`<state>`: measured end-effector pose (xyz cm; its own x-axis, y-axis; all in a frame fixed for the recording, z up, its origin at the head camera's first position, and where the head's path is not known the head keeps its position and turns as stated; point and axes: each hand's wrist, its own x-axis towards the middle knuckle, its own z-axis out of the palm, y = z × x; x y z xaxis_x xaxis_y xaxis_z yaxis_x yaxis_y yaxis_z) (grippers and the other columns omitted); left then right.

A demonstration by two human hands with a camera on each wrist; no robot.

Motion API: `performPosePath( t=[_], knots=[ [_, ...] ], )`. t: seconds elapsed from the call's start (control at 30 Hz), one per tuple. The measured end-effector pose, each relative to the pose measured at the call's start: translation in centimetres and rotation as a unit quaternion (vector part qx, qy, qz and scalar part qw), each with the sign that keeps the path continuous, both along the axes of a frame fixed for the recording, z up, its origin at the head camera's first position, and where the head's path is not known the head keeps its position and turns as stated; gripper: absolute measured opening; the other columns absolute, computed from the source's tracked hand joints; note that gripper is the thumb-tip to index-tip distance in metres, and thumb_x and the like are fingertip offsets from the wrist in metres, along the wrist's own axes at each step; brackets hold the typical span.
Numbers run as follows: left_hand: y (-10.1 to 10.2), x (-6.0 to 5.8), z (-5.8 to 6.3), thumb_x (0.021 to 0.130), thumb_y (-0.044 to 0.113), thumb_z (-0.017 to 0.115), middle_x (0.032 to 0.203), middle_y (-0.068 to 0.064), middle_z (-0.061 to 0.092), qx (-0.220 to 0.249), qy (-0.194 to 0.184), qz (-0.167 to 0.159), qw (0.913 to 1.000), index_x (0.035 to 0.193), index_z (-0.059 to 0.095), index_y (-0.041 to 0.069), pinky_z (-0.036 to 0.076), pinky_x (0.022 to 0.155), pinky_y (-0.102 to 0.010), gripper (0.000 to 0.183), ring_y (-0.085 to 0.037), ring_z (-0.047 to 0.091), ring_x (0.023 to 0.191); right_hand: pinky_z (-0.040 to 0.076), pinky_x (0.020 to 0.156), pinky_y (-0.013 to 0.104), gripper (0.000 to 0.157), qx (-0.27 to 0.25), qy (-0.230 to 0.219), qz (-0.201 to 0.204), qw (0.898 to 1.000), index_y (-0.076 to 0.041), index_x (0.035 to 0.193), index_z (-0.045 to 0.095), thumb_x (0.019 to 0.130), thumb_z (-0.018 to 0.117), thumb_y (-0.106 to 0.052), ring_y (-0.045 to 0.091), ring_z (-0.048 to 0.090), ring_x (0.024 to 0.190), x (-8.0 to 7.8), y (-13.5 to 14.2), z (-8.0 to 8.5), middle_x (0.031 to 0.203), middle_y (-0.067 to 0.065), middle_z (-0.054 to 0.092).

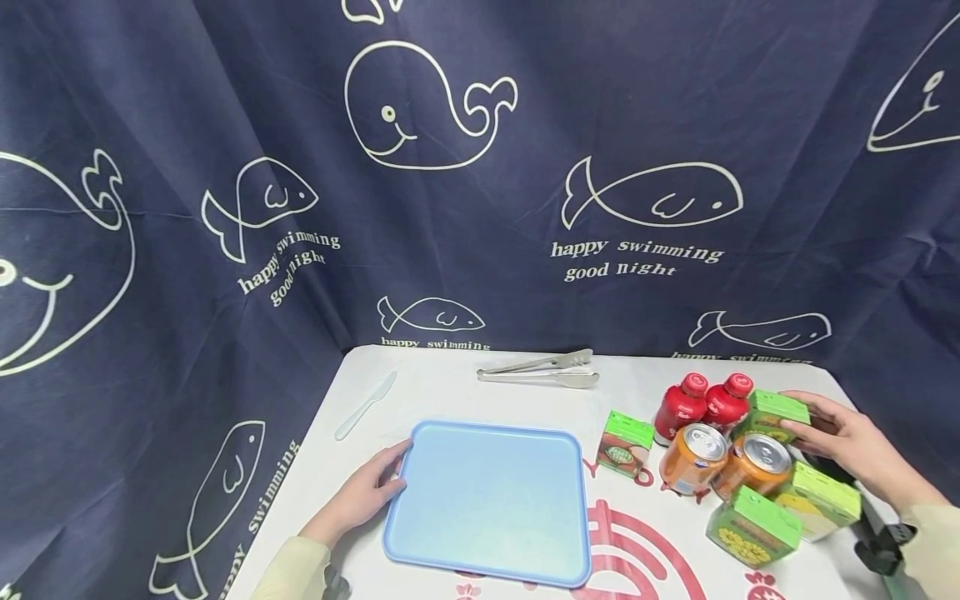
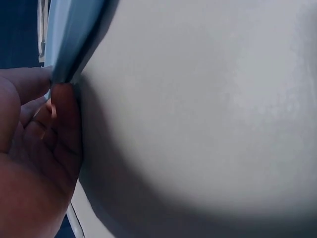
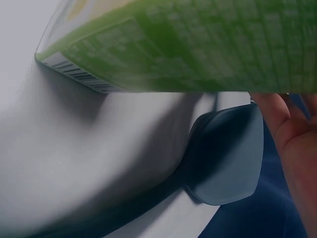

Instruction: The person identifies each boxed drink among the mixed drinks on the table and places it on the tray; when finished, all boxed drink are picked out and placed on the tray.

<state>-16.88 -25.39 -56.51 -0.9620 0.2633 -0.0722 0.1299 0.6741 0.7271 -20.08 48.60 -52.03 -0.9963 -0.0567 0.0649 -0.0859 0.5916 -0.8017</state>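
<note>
Left hand [image 1: 366,490] pinches left rim of blue tray [image 1: 487,500], toward counter's [image 1: 442,383] left edge; probably light, stiff, lift by opposite rims. Right hand [image 1: 855,446] seems to pinch rearmost green carton [image 1: 772,407], near right edge; likely squeezable, hold sides.

Quantities present: one blue tray [image 1: 487,500], four green-topped drink cartons [image 1: 753,529], two red bottles [image 1: 681,410], two orange drink cans [image 1: 692,467], one pair of metal tongs [image 1: 570,380], one pale table knife [image 1: 367,406], one dark spatula [image 3: 228,156].
</note>
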Motion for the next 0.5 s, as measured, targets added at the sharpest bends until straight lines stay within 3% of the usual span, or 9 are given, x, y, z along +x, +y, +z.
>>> performPosePath(
  t=[0.2, 0.37, 0.5],
  knots=[
    [-0.06, -0.15, 0.21, 0.104, 0.014, 0.062, 0.159, -0.016, 0.046, 0.0, -0.008, -0.003, 1.0, 0.161, 0.04, 0.012, 0.033, 0.116, -0.058, 0.062, -0.041, 0.042, 0.145, 0.061, 0.068, 0.028, 0.051, 0.0, -0.003, 0.0, 1.0, -0.005, 0.144, 0.052, 0.1, 0.074, -0.019, -0.005, 0.066, 0.091, 0.07, -0.06, 0.15, 0.106, -0.031, 0.062],
    [0.07, -0.1, 0.46, 0.104, 0.014, 0.062, 0.16, -0.017, 0.043, -0.004, -0.014, -0.004, 0.9999, 0.162, 0.039, 0.011, 0.031, 0.117, -0.059, 0.063, -0.042, 0.039, 0.146, 0.061, 0.068, 0.03, 0.059, 0.03, -0.012, -0.003, 0.999, 0.003, 0.145, 0.049, 0.1, 0.074, -0.026, -0.005, 0.066, 0.089, -0.26, 0.1, 0.28, 0.105, -0.028, 0.062],
    [0.19, 0.05, 0.58, 0.104, 0.015, 0.062, 0.161, -0.018, 0.042, -0.004, -0.016, -0.005, 0.9998, 0.161, 0.039, 0.01, 0.031, 0.117, -0.059, 0.063, -0.043, 0.038, 0.147, 0.061, 0.068, 0.029, 0.064, 0.048, -0.016, -0.002, 0.999, 0.007, 0.146, 0.047, 0.1, 0.074, -0.029, -0.005, 0.066, 0.089, -0.51, 0.23, 0.36, 0.108, -0.018, 0.064]
  ],
)
